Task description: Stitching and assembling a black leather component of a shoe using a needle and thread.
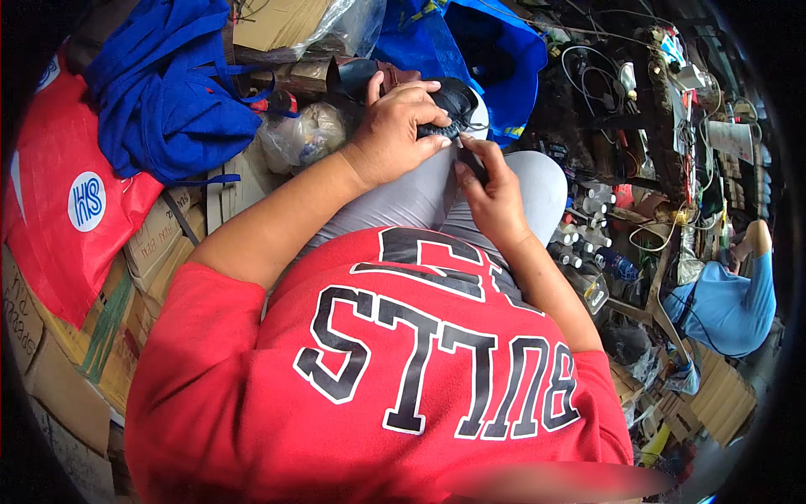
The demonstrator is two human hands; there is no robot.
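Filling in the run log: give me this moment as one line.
left hand: grips black shoe on lap | right hand: pinches small dark thing at shoe's edge | surroundings: blue bags, cardboard boxes

Under the left hand's fingers [424, 113], a black shoe [457, 99] is showing a dull, leather-like skin with a matt woven lace. Below the fingers, grey trousers [420, 197] are stretching smooth with a faint sheen, and the red shirt [378, 378] is looking like soft matt cloth. Left of the fingers, a clear plastic bag [302, 134] is glinting and crinkling beside rumpled blue cloth [168, 92], a slick red bag [67, 202] and rough brown cardboard boxes [159, 244]. Right of the fingers, white plastic bottles [588, 214] are shining.
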